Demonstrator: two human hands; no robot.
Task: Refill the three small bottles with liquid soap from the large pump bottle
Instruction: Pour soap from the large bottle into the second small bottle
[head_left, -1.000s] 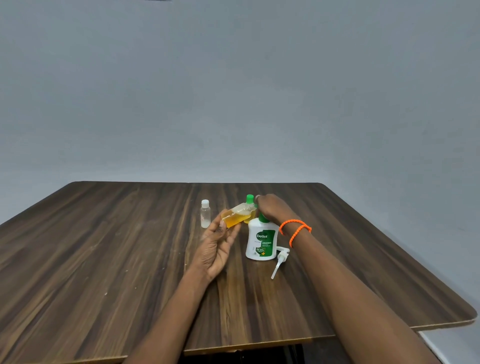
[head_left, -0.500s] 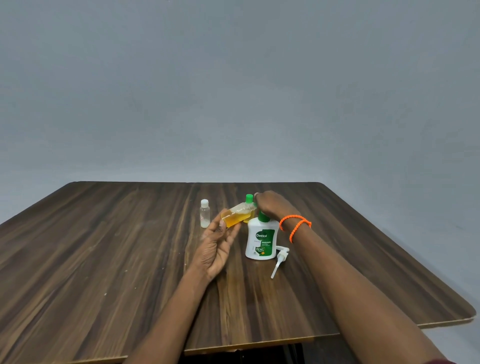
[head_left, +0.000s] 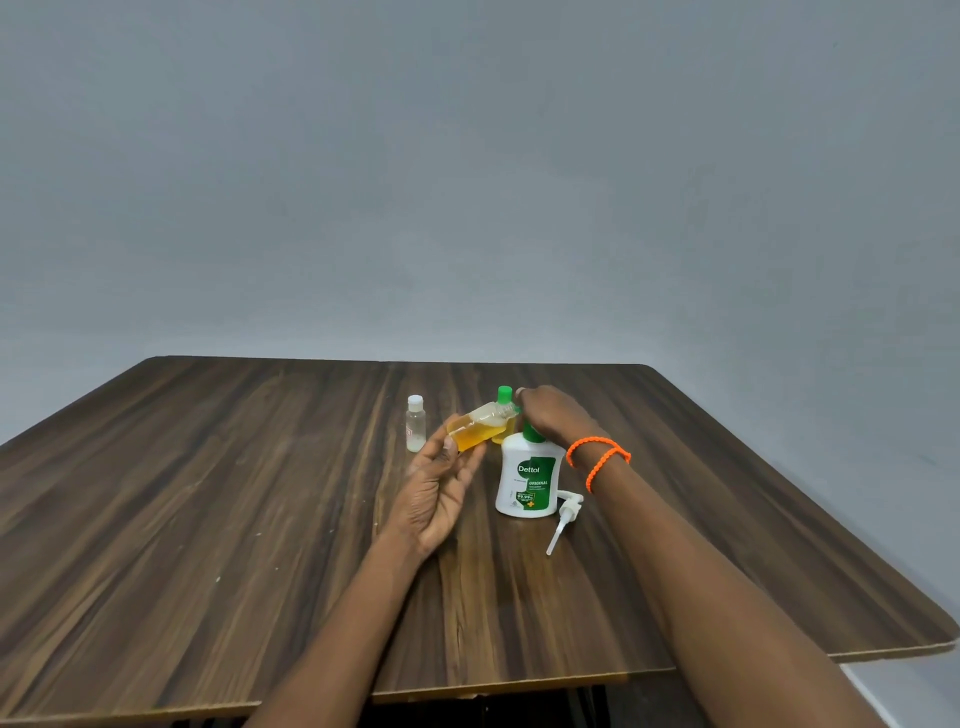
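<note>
The right hand (head_left: 553, 415) covers the mouth of the tilted small bottle (head_left: 480, 426), so its fingers and any cap there stay unseen. Just behind that hand, a green-capped bottle (head_left: 504, 402) shows only its top. The Dettol bottle (head_left: 527, 480) label's small print is unreadable.

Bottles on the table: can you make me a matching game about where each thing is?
Things:
1. Small bottle with white cap
2. Small bottle of yellow soap
3. Large pump bottle
4. Pump head

Places:
A. Lying on the table, right of the large bottle
B. Tilted, held in the left hand
C. Standing alone, farthest left
D. Upright, under the right hand

Pairs: 1-C, 2-B, 3-D, 4-A
</note>
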